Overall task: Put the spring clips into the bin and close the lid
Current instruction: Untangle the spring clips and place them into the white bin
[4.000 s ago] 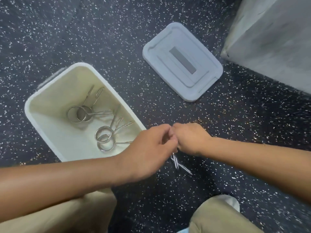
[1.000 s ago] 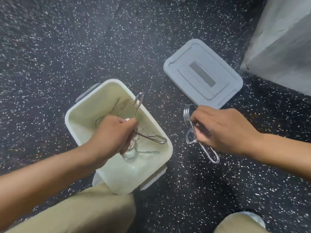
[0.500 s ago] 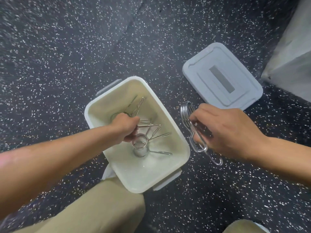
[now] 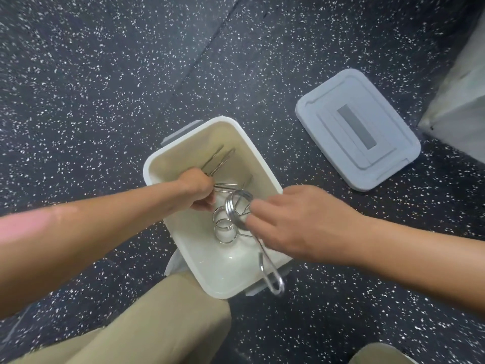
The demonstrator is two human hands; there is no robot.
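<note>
**Both hands at the open bin, clips going in**

The bin [image 4: 157,166] is white, rectangular and open, standing on the floor [image 4: 105,74] in front of the person's knee [image 4: 162,319]. Inside it lie several steel spring clips [image 4: 224,229]: coiled rings near the middle of the bin, long handles pointing toward its far corner.

The left hand [image 4: 199,191] is down inside the bin, fingers curled shut around clip handles at the far side. The right hand [image 4: 294,222] is over the bin's right rim, pinching another clip [image 4: 236,208] between thumb and fingers; its coil hangs above the bin's middle and its looped handle [image 4: 273,277] juts out past the bin's near corner.

The lid [image 4: 357,130], grey with a darker rectangular inset, lies flat on the floor to the right of the bin and beyond it, well apart from it.

The floor is dark rubber with white flecks, and a seam runs diagonally beyond the bin. A pale concrete block [image 4: 462,106] stands just right of the lid.
</note>
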